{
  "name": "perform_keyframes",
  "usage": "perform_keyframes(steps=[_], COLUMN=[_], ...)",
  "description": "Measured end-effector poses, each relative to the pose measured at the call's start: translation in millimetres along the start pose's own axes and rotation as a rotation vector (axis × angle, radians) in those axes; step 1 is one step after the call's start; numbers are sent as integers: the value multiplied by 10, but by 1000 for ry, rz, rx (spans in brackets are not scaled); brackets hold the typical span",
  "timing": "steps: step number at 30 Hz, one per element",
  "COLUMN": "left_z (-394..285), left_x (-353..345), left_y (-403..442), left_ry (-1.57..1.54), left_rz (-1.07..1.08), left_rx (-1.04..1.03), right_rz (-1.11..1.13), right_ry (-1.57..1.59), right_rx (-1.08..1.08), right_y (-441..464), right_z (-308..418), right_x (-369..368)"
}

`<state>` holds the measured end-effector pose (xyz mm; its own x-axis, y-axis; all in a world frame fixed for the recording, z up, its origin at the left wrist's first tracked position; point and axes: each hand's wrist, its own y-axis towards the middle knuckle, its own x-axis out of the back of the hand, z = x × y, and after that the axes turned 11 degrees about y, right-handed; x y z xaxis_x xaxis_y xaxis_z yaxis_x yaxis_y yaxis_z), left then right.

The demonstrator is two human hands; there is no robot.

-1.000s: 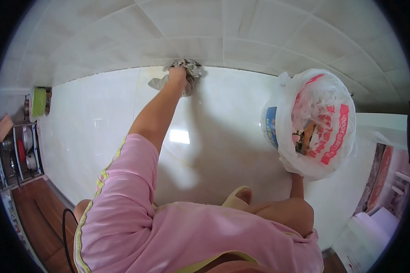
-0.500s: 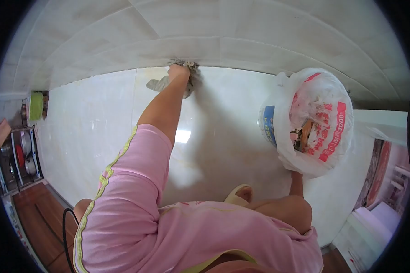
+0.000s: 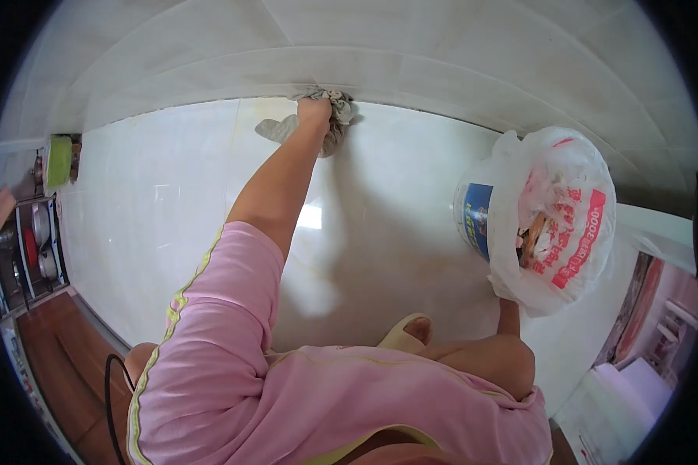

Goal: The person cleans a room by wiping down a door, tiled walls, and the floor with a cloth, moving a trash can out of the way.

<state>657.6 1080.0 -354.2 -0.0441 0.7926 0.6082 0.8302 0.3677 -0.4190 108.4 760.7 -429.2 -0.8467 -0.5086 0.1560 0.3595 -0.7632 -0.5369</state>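
My left hand (image 3: 313,113) is closed around a crumpled grey rag (image 3: 336,138) where the white tiled floor (image 3: 171,186) meets the wall. One flap of the rag lies spread on the floor to the left of the wrist. On my right, a bucket (image 3: 473,213) with a blue label is lined with a white plastic bag (image 3: 578,283) printed in red. Some litter (image 3: 537,240) shows inside the bag, and the bucket leans towards me. My right forearm (image 3: 509,318) reaches up to the bucket's near side; the bag hides the hand and its fingers.
A pale tiled wall (image 3: 411,74) runs along the far edge of the floor. A cream slipper (image 3: 407,332) is on my foot. To the left stand a rack of pots (image 3: 35,240) and a green item (image 3: 57,161); brown wooden boards (image 3: 70,356) lie below them.
My left hand has slid slightly right along the wall's base with the rag. The bucket has shifted a little to the right and towards me. The view has tilted slightly.
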Motion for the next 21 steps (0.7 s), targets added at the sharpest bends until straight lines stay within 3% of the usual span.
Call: perform_keyframes(steps=[4,5,8,11,13,14,17,21], left_z=[160,248,406,665,860,963,1146,1534], left_x=[58,48,242,428,489,529,1017,1556], left_y=[59,80,-244,-685,-940,-1057,-1232,-593], left_ry=[126,20,128,452,390,400,522,654], left_rz=[-5,21,47,16,202,301,295,-247], left_rx=[-229,-223,-471,-650,-602,-593,-805,-729], right_rz=[15,17,31,57,83,191,399,317], right_ry=[-11,-16,-50,-81,-112,-94,-90,-176], right_rx=[20,25,39,63,89,-81,-74,-112], right_y=[42,46,85,188,360,-432,-1033,-1203], right_z=[2,2,1,-69,-284,511,854,874], right_x=[-7,0,-19,23,128,-675,-1213,-1040])
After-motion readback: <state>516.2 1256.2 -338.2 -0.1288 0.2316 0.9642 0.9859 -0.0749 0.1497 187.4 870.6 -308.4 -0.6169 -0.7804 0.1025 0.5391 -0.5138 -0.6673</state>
